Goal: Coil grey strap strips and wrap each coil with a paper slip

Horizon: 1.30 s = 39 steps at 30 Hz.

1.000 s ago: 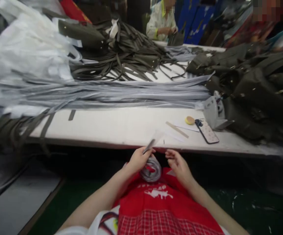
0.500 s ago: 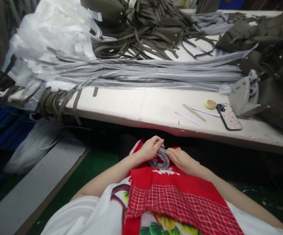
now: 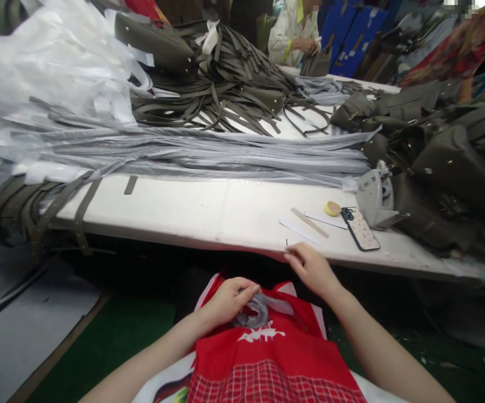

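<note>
My left hand (image 3: 234, 298) is closed on a coiled grey strip (image 3: 254, 313) over the red apron (image 3: 305, 336); a loose end of the strip points right. My right hand (image 3: 311, 267) is at the front edge of the white table (image 3: 175, 210), its fingertips bent together by a small dark piece (image 3: 286, 243). What the fingertips hold, if anything, is too small to make out. Just beyond that hand lie a beige strip (image 3: 310, 223) and thin white strips.
A phone (image 3: 360, 228) and a yellow roll (image 3: 332, 209) lie on the right. Long grey strips (image 3: 225, 151) cross the table. Dark bags (image 3: 456, 162) are piled right, white plastic (image 3: 57, 61) left. Another person (image 3: 295, 36) works at the far side.
My right hand has left the coil and moved up to the table edge. The left hand keeps the coil. The view has tilted up and shifted, showing a person at the back.
</note>
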Motion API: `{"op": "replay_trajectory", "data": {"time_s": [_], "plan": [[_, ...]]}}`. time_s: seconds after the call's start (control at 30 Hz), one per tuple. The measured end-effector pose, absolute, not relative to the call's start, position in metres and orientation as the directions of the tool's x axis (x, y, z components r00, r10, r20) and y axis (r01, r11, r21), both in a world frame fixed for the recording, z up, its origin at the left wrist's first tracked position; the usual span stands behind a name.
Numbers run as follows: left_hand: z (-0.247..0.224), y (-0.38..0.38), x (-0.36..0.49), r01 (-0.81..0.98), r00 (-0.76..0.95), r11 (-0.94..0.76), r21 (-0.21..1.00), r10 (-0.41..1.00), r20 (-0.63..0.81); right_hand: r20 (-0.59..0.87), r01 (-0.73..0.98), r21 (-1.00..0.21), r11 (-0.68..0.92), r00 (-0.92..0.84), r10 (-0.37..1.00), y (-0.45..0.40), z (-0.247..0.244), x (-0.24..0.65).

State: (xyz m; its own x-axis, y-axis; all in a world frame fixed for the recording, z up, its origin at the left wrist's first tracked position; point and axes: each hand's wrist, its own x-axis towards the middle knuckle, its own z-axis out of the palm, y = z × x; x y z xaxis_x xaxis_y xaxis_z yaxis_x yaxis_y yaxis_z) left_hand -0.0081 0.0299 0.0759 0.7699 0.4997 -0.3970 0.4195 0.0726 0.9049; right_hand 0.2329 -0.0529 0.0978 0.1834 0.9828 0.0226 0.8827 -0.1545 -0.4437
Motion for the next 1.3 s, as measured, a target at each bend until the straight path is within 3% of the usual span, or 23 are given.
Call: {"op": "replay_trajectory", "data": {"time_s": [0.1, 0.3, 0.53, 1.3], "plan": [[0.081, 0.033, 0.002, 0.436, 0.695, 0.071, 0.897, 0.607, -0.386, 0.161, 0.907, -0.307, -0.290, 0.349, 0.923, -0.035, 0.088, 0.285], [0.088, 0.033, 0.013, 0.490, 0.673, 0.063, 0.869, 0.607, -0.424, 0.185, 0.951, -0.211, -0.227, 0.267, 0.946, -0.024, 0.063, 0.313], [0.097, 0.034, 0.021, 0.535, 0.649, 0.040, 0.844, 0.620, -0.441, 0.225, 0.959, -0.214, -0.187, 0.235, 0.946, -0.029, 0.052, 0.324], [0.104, 0.038, 0.029, 0.553, 0.639, -0.002, 0.833, 0.643, -0.422, 0.119, 0.975, -0.174, -0.138, 0.160, 0.980, -0.021, 0.068, 0.330]]}}
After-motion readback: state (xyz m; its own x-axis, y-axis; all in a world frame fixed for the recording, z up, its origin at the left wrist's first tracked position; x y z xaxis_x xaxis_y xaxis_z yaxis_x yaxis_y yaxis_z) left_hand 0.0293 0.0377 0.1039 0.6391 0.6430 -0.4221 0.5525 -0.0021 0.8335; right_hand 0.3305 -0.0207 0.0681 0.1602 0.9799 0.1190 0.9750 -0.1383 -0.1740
